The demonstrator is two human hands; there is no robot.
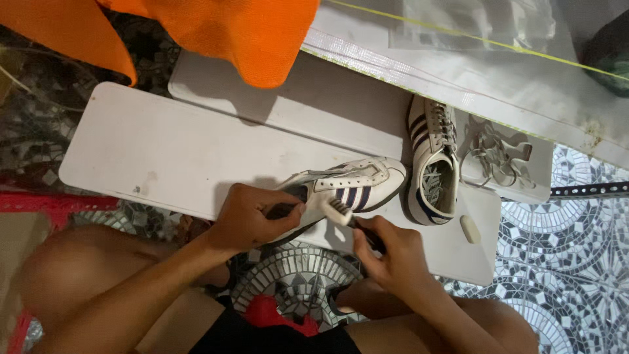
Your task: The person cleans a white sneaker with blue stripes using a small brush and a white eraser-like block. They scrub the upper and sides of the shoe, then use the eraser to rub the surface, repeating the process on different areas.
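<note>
The left hand (252,219) clenched its fingers on the white shoe (347,187), whose long axis ran rightward away from them, while the right hand (386,252) gripped the brush (341,211) just beneath its side.

White striped sneaker (347,187), brush (341,211) against it

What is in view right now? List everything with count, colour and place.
shoe in hand: 1, white with dark stripes, on its side at board's near edge
second shoe: 1, white, dark stripes, right of it
brush: 1, dark handle, against the held shoe
laces: loose pile, pale, far right
small block: 1, whitish, right corner
boards: 2, white
cloth: orange, top
left hand: grips shoe
right hand: holds brush
</note>
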